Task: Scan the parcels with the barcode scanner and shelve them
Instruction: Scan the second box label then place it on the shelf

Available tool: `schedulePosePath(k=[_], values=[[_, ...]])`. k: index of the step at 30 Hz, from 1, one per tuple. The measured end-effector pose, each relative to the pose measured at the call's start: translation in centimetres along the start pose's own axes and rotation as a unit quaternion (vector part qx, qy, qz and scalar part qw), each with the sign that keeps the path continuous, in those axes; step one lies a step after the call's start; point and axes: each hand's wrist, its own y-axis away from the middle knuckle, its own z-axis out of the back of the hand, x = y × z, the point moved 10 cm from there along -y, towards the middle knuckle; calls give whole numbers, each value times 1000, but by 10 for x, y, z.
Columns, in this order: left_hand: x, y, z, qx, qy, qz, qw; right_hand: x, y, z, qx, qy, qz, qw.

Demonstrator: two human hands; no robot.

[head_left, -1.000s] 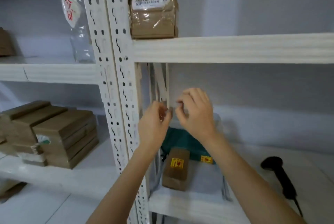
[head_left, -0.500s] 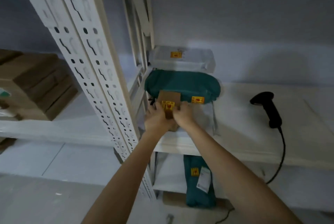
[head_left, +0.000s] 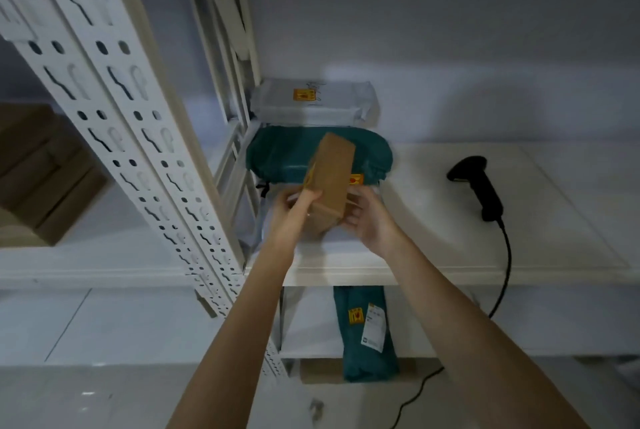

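Both your hands grip the box (head_left: 330, 183): left hand (head_left: 294, 210) at its near-left edge, right hand (head_left: 367, 217) at its right side. It's tilted up over the shelf (head_left: 450, 269), probably to find the barcode. Scanner (head_left: 479, 186) lies apart, right.

a: how many teal bags showed?
b: two, one (head_left: 287, 155) at twelve o'clock of the hands and one (head_left: 369, 335) at six o'clock, on the lower shelf.
a: and the rest?
b: one grey mailer (head_left: 313, 99), one small brown box (head_left: 330, 176), one scanner (head_left: 479, 186), two hands.
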Motion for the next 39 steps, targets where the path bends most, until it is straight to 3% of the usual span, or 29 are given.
schedulePosePath(k=[4,7,12,16,23,26,28,34,37,39], values=[[16,12,-66,186,214,106,953,17,13,14,87,-87,1,992],[21,16,-105,244,222,118,937,38,18,37,95,-125,15,987],[20,0,-135,179,-23,71,981,80,27,108,27,-33,64,997],[2,2,-185,206,-125,5,971,107,33,157,-40,55,80,994],[18,-8,-254,184,-127,11,975,155,32,215,-82,133,149,976],[23,-13,-263,167,-115,8,979,170,29,251,-164,112,190,962],[28,-17,-266,153,-113,11,982,173,25,276,-239,164,195,937],[37,-24,-260,140,-99,8,985,138,-21,292,-200,421,79,881],[37,-29,-258,145,-100,7,984,130,-34,299,-216,443,9,870],[35,-33,-257,148,-103,8,984,122,-41,302,-215,394,-47,892]])
